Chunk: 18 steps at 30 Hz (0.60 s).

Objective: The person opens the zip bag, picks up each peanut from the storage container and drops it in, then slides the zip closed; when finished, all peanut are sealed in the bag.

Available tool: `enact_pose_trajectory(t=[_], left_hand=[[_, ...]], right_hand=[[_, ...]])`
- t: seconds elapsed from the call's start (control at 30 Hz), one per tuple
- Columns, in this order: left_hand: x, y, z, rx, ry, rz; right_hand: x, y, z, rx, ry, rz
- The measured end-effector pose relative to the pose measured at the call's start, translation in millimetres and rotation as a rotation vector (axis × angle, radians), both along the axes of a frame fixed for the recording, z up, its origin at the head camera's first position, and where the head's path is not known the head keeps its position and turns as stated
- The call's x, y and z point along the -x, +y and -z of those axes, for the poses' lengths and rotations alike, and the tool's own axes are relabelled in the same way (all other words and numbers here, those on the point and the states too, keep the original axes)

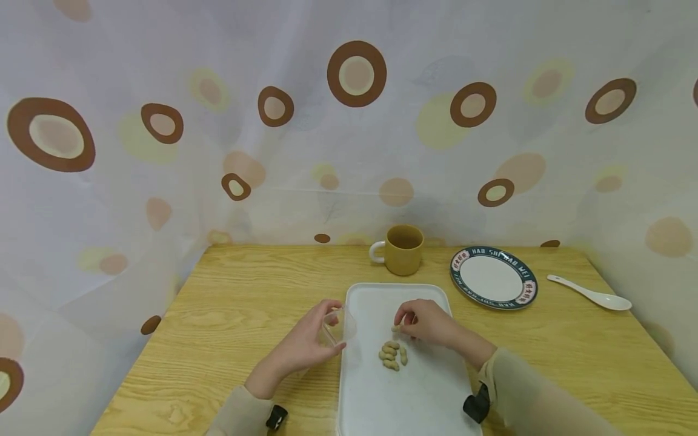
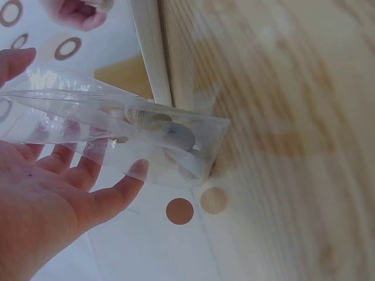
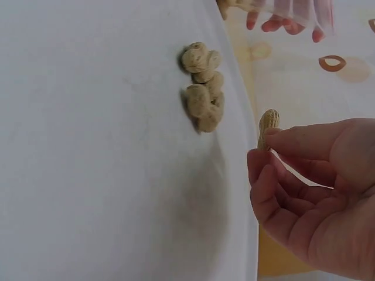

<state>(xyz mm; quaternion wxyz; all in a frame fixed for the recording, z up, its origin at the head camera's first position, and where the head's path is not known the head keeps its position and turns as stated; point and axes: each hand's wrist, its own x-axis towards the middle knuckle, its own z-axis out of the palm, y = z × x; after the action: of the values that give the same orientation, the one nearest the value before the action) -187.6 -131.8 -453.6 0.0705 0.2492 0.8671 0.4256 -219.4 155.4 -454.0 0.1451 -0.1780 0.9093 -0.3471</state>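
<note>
Between the thumb and fingertips of my right hand (image 1: 433, 324) is a single peanut (image 3: 269, 122), pinched above the white tray (image 1: 406, 399). My left hand (image 1: 300, 348) holds a clear plastic bag (image 2: 199, 132) at the tray's left edge, fingers and thumb curved about its spread mouth. Through the bag's film I see blurred brownish shapes; whether they lie inside or behind it I cannot tell. Several unshelled peanuts (image 1: 389, 356) lie in a small cluster on the tray, just in front of the right hand.
A mustard mug (image 1: 403, 251) with a white handle stands behind the tray. To the right lie a green-rimmed plate (image 1: 493, 277) and a white spoon (image 1: 594, 293). The wooden table (image 1: 245, 297) ends at a patterned cloth (image 1: 305, 151) behind and at both sides.
</note>
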Motion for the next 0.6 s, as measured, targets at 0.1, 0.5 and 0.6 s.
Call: enact_pose_trajectory(t=[0.1,0.5,0.6], left_hand=[[0.2,0.6,0.4,0.004,0.000,0.000],[0.2,0.2,-0.7,-0.008,-0.022,-0.003],[0.1,0.2,-0.5,-0.010,-0.027,0.000]], right_hand=[[2.7,-0.7,-8.1,0.017,0.027,-0.004],[-5.6,-21.6,-45.0,0.080,0.065,-0.026],[-9.8,-28.9,-52.0,0.103,0.090,-0.051]])
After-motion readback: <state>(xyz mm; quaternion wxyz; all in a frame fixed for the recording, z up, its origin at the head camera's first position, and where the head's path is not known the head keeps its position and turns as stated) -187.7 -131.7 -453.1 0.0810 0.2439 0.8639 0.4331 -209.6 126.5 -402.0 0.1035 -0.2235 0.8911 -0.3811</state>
